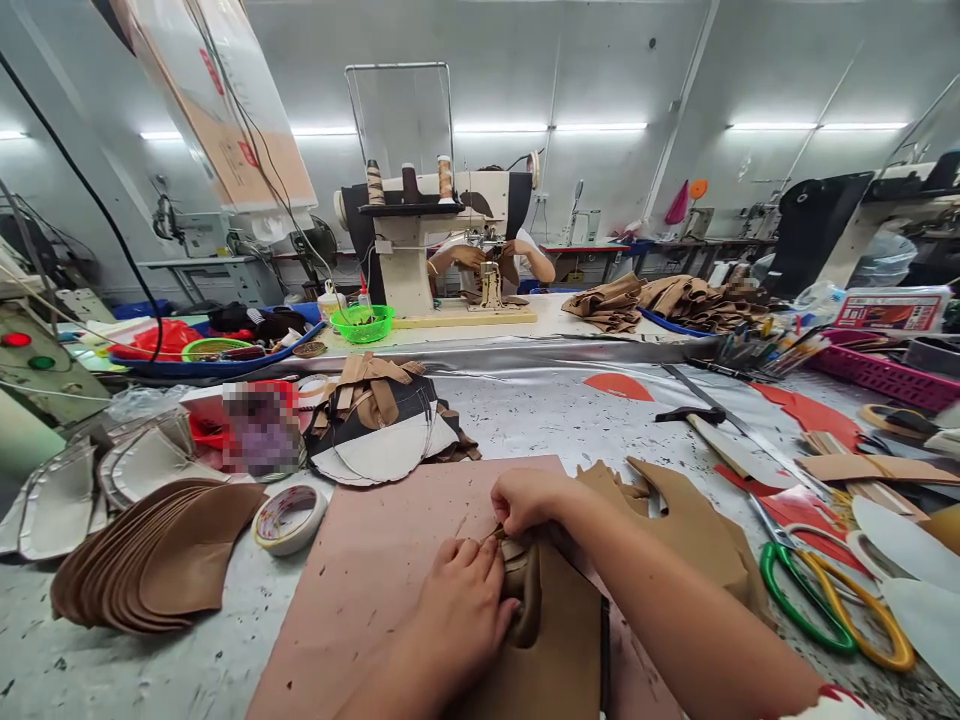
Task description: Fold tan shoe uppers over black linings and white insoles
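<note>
A brown leather piece [559,640] with a curved cutout and pleated folds lies on a pink board [352,570] in front of me. Over its left side rests my left hand [465,595], fingers together and bent on the folds, thumb at the cutout; it holds the leather down. My right hand [529,500] is closed in a pinch at the leather's far edge, just beyond the left fingertips. What lies between those pinched fingers is mostly hidden, though it appears to be the leather's edge. More brown leather pieces [690,540] lie right of the board, partly behind my right forearm.
Left are stacked brown panels [187,560] and a tape roll [291,520]. Green- and yellow-handled scissors [810,600] and a hammer [690,413] lie right. A sewing machine [409,240] stands ahead, with a person's hands [517,248] behind it. A purple basket [885,370] is far right.
</note>
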The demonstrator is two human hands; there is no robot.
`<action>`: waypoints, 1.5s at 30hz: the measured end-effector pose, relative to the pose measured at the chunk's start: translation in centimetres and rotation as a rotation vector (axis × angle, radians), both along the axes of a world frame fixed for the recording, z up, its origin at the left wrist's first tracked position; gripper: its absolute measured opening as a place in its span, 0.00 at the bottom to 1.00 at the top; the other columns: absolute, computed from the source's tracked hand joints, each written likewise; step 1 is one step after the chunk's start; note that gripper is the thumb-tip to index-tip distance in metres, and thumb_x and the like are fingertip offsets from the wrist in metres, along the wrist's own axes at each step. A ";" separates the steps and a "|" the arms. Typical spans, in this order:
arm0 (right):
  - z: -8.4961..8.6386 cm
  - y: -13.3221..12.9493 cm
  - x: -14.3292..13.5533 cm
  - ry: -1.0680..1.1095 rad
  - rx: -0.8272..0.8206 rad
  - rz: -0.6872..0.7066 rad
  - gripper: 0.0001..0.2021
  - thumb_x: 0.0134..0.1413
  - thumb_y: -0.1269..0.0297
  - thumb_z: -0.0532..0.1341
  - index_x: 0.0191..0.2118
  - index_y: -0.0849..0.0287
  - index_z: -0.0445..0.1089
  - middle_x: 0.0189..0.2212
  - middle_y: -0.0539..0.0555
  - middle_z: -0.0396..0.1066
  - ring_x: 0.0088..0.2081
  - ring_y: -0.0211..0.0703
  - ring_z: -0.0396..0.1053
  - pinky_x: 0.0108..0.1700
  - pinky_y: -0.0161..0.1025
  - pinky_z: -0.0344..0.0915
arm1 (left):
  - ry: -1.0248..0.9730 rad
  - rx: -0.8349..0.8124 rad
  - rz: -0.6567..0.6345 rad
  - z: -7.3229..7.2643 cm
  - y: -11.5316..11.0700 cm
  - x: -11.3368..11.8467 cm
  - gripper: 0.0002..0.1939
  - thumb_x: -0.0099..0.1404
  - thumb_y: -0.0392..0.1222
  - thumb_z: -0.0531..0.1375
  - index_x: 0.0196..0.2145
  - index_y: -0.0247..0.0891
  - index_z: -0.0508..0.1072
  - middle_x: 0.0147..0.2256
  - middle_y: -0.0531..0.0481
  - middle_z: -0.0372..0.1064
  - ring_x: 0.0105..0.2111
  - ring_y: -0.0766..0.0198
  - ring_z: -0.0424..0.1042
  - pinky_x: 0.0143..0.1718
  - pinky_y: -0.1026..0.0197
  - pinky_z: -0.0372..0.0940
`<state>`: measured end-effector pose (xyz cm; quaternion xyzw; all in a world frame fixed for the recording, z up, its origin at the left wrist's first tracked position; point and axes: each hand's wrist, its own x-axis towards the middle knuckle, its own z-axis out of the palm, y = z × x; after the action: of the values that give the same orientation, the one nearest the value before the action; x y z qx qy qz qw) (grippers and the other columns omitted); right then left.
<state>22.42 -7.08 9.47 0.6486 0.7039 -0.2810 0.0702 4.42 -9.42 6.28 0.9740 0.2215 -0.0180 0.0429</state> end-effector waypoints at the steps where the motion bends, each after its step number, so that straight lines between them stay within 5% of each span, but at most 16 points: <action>1: 0.0 0.0 0.1 0.001 0.001 0.009 0.12 0.36 0.71 0.61 0.33 0.57 0.74 0.27 0.48 0.74 0.28 0.37 0.66 0.23 0.30 0.55 | 0.020 -0.008 0.002 0.2 -0.1 0.1 0.25 0.66 0.49 0.49 0.54 0.29 0.64 0.55 0.37 0.61 0.50 0.50 0.62 0.51 0.49 0.55; 11: 0.1 -0.5 -1.2 -0.091 0.114 0.037 0.10 0.36 0.70 0.62 0.32 0.57 0.74 0.35 0.53 0.73 0.35 0.44 0.68 0.28 0.33 0.56 | 0.033 -0.035 0.023 0.8 -0.5 0.2 0.27 0.65 0.50 0.51 0.54 0.27 0.64 0.56 0.34 0.60 0.53 0.47 0.60 0.53 0.47 0.54; 19: -0.3 0.0 -0.9 -0.136 0.077 -0.017 0.11 0.39 0.70 0.62 0.34 0.57 0.74 0.32 0.53 0.75 0.34 0.44 0.69 0.28 0.33 0.57 | 0.070 -0.016 0.023 1.3 -0.7 0.8 0.20 0.66 0.43 0.50 0.50 0.27 0.67 0.55 0.35 0.62 0.50 0.49 0.63 0.50 0.49 0.57; 29: 1.5 1.3 -1.7 -0.166 -0.047 -0.049 0.17 0.38 0.73 0.62 0.40 0.60 0.72 0.37 0.57 0.75 0.36 0.46 0.70 0.29 0.33 0.60 | 0.013 -0.075 0.054 0.9 -0.4 1.9 0.14 0.64 0.40 0.51 0.42 0.32 0.71 0.52 0.34 0.64 0.47 0.46 0.64 0.46 0.45 0.56; 37: 0.8 0.2 -1.4 -0.120 0.016 -0.022 0.13 0.39 0.70 0.62 0.37 0.59 0.74 0.35 0.56 0.75 0.35 0.47 0.71 0.28 0.34 0.59 | -0.209 -0.313 0.130 0.5 0.7 0.0 0.11 0.61 0.42 0.54 0.40 0.38 0.71 0.50 0.43 0.67 0.49 0.48 0.63 0.51 0.43 0.54; 42: 0.4 -2.4 -1.1 -0.083 0.237 -0.005 0.12 0.44 0.74 0.58 0.37 0.58 0.72 0.38 0.56 0.73 0.40 0.47 0.69 0.35 0.35 0.59 | -0.441 -0.494 0.351 -0.2 3.7 -2.6 0.20 0.61 0.42 0.52 0.51 0.37 0.63 0.52 0.41 0.64 0.52 0.54 0.62 0.52 0.51 0.55; 45: 1.3 -4.2 -1.2 -0.016 0.349 0.000 0.10 0.47 0.74 0.56 0.35 0.58 0.72 0.37 0.54 0.73 0.39 0.43 0.68 0.35 0.34 0.58 | -0.502 -0.642 0.417 -0.1 4.3 -3.3 0.20 0.53 0.42 0.57 0.45 0.37 0.67 0.39 0.46 0.71 0.39 0.55 0.69 0.41 0.54 0.62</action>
<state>21.27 -11.24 10.80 0.6532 0.7413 -0.1496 -0.0379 1.11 -5.09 6.16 0.8203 0.3787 0.1597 0.3977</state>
